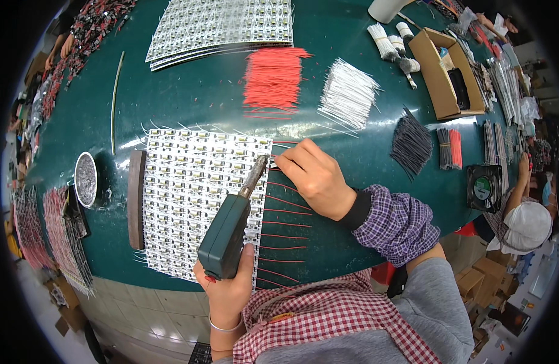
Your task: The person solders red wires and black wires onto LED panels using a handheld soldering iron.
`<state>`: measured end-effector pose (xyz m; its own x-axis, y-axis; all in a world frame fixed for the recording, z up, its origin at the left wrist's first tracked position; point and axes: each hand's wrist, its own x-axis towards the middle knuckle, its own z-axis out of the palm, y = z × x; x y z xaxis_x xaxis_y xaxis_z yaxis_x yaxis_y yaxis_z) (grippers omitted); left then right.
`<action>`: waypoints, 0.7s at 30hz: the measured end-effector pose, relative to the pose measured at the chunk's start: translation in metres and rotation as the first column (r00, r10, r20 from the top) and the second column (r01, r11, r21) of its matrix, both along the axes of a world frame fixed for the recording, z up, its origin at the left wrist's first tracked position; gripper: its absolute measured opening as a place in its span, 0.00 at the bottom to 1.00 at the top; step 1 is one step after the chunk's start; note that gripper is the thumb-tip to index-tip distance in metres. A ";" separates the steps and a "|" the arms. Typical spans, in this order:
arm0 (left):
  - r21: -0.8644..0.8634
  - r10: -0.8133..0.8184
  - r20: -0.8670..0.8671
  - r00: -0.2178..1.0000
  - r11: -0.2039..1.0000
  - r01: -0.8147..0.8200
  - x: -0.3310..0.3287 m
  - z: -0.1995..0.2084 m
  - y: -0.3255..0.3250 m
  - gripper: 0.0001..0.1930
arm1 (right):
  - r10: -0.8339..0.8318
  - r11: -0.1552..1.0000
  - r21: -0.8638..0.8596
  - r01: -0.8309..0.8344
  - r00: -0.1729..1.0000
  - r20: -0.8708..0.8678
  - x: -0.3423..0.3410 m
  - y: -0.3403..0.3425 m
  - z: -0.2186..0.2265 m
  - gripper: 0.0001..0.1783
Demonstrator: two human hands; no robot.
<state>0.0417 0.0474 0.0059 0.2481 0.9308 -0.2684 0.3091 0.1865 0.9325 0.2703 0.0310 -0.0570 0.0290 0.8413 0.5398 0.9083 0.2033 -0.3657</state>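
My left hand is wrapped around the handle of a dark green soldering gun. The gun's metal tip rests at the upper right edge of a white circuit board panel, which carries rows of small components. At that same edge, my right hand pinches a thin wire, largely hidden by the fingers, close to the tip. Below this spot, several red wires stick out from the panel's right edge. Short white wires stand out along its top and left sides.
A dark bar lies along the panel's left side, near a round tin. Beyond are stacked panels and piles of red wires, white wires and black wires. A cardboard box and a fan stand right.
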 end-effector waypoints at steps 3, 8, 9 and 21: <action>0.049 -0.045 -0.044 0.998 0.998 0.047 -0.003 -0.004 0.000 0.09 | 0.007 1.000 0.000 -0.007 1.000 0.022 0.000 0.000 0.000 0.16; 0.067 -0.056 -0.059 0.997 0.996 0.060 0.000 -0.003 0.001 0.07 | 0.001 1.000 0.009 -0.001 0.999 0.053 0.000 0.001 -0.001 0.15; 0.062 -0.062 -0.067 0.996 0.996 0.067 0.000 -0.002 0.001 0.07 | 0.001 1.000 0.009 -0.001 0.998 0.058 0.000 0.001 -0.001 0.15; 0.218 -0.090 -0.074 0.993 0.970 0.105 -0.024 -0.023 -0.006 0.17 | -0.007 1.000 0.008 0.007 0.997 0.070 -0.001 0.001 -0.002 0.14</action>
<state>0.0181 0.0419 -0.0173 0.3298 0.9409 -0.0771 0.3755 -0.0558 0.9251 0.2693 0.0324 -0.0585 -0.0033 0.8372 0.5470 0.9332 0.1992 -0.2992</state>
